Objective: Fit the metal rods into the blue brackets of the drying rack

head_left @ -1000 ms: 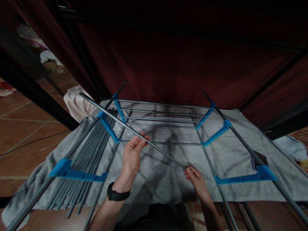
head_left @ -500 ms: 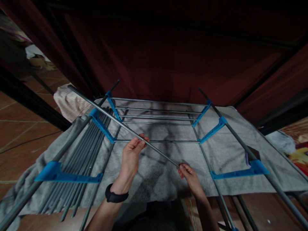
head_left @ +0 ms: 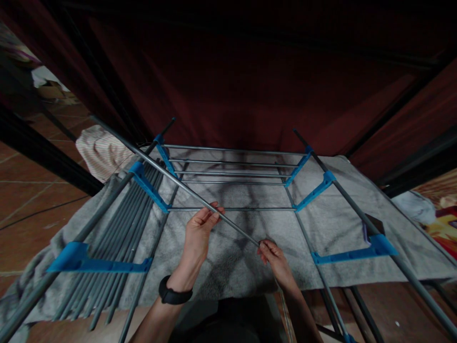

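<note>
A grey metal tube (head_left: 178, 183) slants across the view, its far end up at the left and its near end low at the centre. My left hand (head_left: 203, 226), with a dark band on the wrist, pinches it partway along. The near end is held by the fingertips of my right hand (head_left: 272, 257). Beneath and around my hands stands a rack frame of grey tubes with blue plastic brackets (head_left: 100, 262). Several thin crossbars (head_left: 232, 175) join its two sides at the back. The held tube passes above the left side of the frame.
Several loose grey tubes (head_left: 117, 238) lie side by side on the grey blanket (head_left: 243, 267) at the left. A dark phone-like object (head_left: 373, 226) rests by the right bracket. Dark red fabric (head_left: 232, 95) hangs behind. Tiled floor (head_left: 35, 200) shows at the left.
The tube has shifted slightly left lengthwise. My right hand has moved a little left and up, nearer to my left hand. Both hands keep their hold.
</note>
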Tool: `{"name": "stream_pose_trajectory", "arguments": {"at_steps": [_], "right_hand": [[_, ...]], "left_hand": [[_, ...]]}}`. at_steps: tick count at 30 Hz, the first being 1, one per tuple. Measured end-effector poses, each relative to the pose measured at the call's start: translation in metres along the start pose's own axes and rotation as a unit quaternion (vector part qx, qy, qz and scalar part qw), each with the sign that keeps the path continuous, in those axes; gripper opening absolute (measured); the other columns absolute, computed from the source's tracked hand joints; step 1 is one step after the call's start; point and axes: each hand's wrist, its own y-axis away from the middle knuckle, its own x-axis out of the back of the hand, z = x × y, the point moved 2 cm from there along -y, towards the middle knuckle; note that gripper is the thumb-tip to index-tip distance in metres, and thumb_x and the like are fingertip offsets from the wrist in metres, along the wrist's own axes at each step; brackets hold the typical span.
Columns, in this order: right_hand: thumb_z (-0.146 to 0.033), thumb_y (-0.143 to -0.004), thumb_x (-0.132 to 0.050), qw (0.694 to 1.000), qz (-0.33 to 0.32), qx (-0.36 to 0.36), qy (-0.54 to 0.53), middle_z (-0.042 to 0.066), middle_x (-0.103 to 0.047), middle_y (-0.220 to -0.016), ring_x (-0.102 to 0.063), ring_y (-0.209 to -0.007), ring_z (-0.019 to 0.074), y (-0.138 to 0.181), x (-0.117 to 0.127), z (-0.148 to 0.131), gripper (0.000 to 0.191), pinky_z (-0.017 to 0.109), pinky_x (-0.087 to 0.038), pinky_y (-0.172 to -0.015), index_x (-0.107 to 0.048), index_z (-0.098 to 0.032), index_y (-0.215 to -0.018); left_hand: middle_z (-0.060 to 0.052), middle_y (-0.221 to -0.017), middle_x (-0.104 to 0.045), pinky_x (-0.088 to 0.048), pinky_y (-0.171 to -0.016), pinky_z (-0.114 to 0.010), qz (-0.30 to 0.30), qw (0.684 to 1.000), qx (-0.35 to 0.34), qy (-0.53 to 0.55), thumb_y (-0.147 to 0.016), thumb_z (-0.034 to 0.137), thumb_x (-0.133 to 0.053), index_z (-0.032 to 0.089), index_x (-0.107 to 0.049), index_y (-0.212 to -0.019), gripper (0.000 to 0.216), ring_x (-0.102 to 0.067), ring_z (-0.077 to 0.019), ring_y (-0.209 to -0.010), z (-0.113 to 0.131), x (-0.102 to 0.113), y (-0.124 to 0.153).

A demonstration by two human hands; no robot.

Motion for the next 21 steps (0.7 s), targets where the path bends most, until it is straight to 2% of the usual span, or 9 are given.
{"name": "stream_pose_trajectory", "arguments": {"at_steps": [6, 15, 21], "right_hand": [[-0.086, -0.075, -0.075, 1.0, -0.012, 0.003, -0.028, 0.002, -0.069, -0.071, -0.053, -0.057, 0.0163, -0.005, -0.014, 0.002, 0.061, 0.032, -0.042, -0.055, -0.073, -0.025, -0.082], [-0.079, -0.067, -0.086, 0.996, -0.015, -0.005, -0.087, 0.004, -0.076, -0.083, -0.07, -0.071, 0.0228, -0.005, -0.036, 0.011, 0.061, 0.039, -0.06, -0.07, -0.074, -0.026, -0.095], [-0.08, -0.066, -0.086, 0.995, -0.022, -0.006, -0.097, 0.002, -0.074, -0.081, -0.072, -0.068, 0.0219, -0.002, -0.049, 0.013, 0.066, 0.039, -0.062, -0.066, -0.075, -0.024, -0.099]], "left_hand": [[-0.008, -0.094, -0.083, -0.059, -0.091, -0.038, -0.009, 1.0, 0.007, -0.027, -0.067, 0.039, -0.097, 0.02, -0.083, -0.107, 0.046, -0.076, -0.0245, -0.096, -0.005, -0.002, 0.004], [-0.008, -0.095, -0.083, -0.056, -0.099, -0.041, -0.04, 0.997, 0.012, -0.062, -0.071, 0.039, -0.093, 0.02, -0.081, -0.108, 0.043, -0.076, -0.025, -0.098, -0.017, -0.005, 0.013], [-0.009, -0.095, -0.082, -0.055, -0.097, -0.04, -0.049, 0.995, 0.019, -0.085, -0.074, 0.038, -0.09, 0.02, -0.08, -0.107, 0.039, -0.075, -0.026, -0.099, -0.023, -0.007, 0.02]]}}
